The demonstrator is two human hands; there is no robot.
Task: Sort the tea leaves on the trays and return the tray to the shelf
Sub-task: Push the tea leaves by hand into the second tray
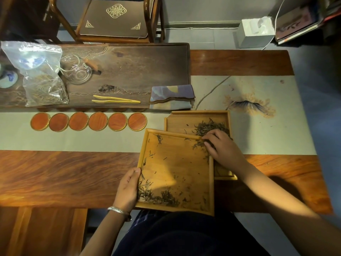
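Both trays (177, 174) (197, 119) are pale matt wood with visible grain; the desk (64, 174) is glossy, strongly figured reddish wood. Runner (73, 141) is matt cloth, bag (40, 74) clear crinkled plastic, bangle (118, 210) shiny metal.

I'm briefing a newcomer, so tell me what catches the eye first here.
Two square wooden trays overlap at centre; the nearer tray is gripped on its near-left rim by the left hand, while the right hand works dark tea leaves at its far corner. Six round orange-red coasters line the pale runner to the left.
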